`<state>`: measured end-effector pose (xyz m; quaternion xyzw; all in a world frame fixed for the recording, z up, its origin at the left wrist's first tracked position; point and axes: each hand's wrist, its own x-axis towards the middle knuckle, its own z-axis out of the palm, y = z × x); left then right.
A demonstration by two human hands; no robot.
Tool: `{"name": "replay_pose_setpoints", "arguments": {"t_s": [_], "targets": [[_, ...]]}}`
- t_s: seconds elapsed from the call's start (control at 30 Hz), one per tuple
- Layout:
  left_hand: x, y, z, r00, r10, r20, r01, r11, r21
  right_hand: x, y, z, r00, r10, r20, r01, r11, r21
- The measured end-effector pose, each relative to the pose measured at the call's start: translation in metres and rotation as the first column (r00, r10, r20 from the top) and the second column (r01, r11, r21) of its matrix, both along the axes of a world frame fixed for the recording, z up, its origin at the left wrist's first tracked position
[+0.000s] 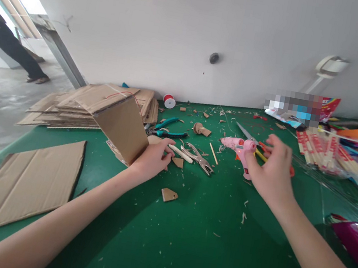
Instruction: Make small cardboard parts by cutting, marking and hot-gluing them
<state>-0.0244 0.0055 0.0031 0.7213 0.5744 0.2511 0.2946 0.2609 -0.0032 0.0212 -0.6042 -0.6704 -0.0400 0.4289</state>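
My left hand (153, 159) rests low over the table with its fingers curled, beside a folded cardboard piece (123, 126) that stands up by the wrist. A pale round stick (182, 154) runs out from those fingertips; whether they grip it is unclear. My right hand (275, 169) is open, thumb and fingers apart, with the thumb close to the handle of a pink glue gun (237, 144). Behind that hand lie scissors (246, 132) with orange handles, partly covered. Small cut cardboard pieces with a hole lie near my left hand, one cardboard tag (169, 195) closest to me.
Pliers (168, 133) with teal handles, a metal hole punch (199, 158) and a red spool (169, 101) lie mid-table. Stacked cardboard (66, 102) and a flat sheet (27, 186) are left. Paper-wrapped chopsticks (331, 151) and a purple package (357, 244) are right. A person stands far left.
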Motion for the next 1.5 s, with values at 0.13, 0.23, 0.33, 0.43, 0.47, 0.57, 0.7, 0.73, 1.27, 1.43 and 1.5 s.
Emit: {"name": "replay_pose_setpoints", "arguments": {"t_s": [0.13,0.23,0.33,0.43,0.47,0.57,0.7,0.73,1.27,1.43,1.5], "targets": [[0.000,-0.001,0.001,0.999,0.013,0.034,-0.013,1.000,-0.006,-0.016,-0.024,0.027,0.981,0.038,0.190,-0.082,0.970,0.230],[0.000,-0.001,0.001,0.998,0.021,0.055,-0.020,1.000,-0.015,-0.037,-0.044,0.039,0.859,0.318,0.401,-0.362,0.932,0.036],[-0.001,-0.002,0.000,0.997,0.027,0.068,-0.025,0.999,-0.022,-0.054,-0.054,0.038,0.699,0.528,0.483,-0.475,0.847,-0.239],[-0.002,-0.002,-0.002,0.995,0.055,0.085,-0.054,0.998,-0.014,-0.064,-0.057,0.030,0.658,0.613,0.437,-0.479,0.788,-0.386],[-0.002,-0.002,-0.002,0.994,0.068,0.090,-0.067,0.998,-0.007,-0.067,-0.058,0.027,0.658,0.634,0.408,-0.480,0.769,-0.421],[-0.002,-0.002,-0.003,0.994,0.085,0.066,-0.090,0.994,0.069,-0.082,-0.059,0.020,0.652,0.692,0.311,-0.497,0.699,-0.514],[-0.002,-0.001,-0.003,0.996,0.083,-0.032,-0.071,0.957,0.280,-0.105,-0.062,0.009,0.632,0.713,0.303,-0.507,0.676,-0.535],[-0.001,-0.002,-0.002,0.996,0.080,-0.047,-0.061,0.948,0.313,-0.108,-0.062,0.006,0.632,0.716,0.297,-0.518,0.675,-0.525],[0.006,-0.044,0.055,0.976,-0.210,-0.065,0.218,0.959,0.179,-0.099,-0.025,0.018,0.662,0.505,-0.553,-0.729,0.607,-0.317],[0.007,-0.042,0.056,0.982,-0.172,0.075,0.160,0.976,0.150,-0.105,-0.014,0.020,0.591,0.575,-0.566,-0.769,0.614,-0.178],[0.003,-0.042,0.050,0.982,-0.184,0.052,0.172,0.968,0.181,-0.102,-0.011,0.015,0.614,0.636,-0.468,-0.768,0.619,-0.166]]}}
